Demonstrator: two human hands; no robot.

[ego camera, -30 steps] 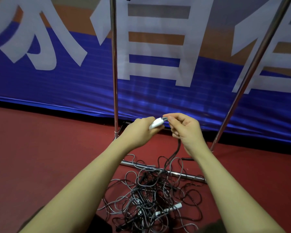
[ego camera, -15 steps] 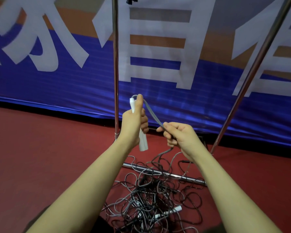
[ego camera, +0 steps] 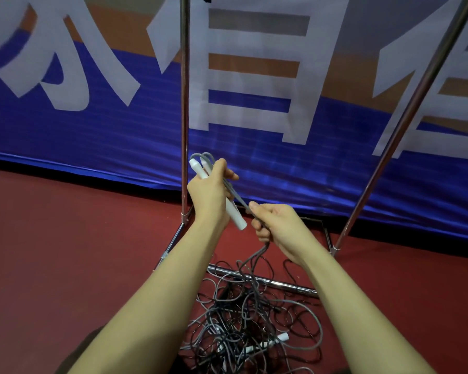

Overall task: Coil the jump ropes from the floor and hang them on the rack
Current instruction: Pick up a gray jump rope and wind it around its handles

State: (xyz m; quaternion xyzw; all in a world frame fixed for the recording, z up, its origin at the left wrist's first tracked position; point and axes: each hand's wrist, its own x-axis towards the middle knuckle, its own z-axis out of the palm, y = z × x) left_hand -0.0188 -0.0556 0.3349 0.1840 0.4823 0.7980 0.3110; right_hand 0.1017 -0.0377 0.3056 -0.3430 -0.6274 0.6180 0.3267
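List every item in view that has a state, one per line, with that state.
left hand: grips two white handles, held up off the floor
white handles: side by side, tilted
grey rope: taut between both hands, trailing down to the pile
right hand: pinches the grey rope
rope pile: tangled on the floor, uncoiled
rack: standing; no rope seen hung on it

My left hand (ego camera: pixel 210 195) hid the middle of the white handles (ego camera: pixel 234 214). The rack (ego camera: pixel 184 103) ran off the top edge, and I couldn't separate individual ropes in the floor tangle (ego camera: pixel 243 319).
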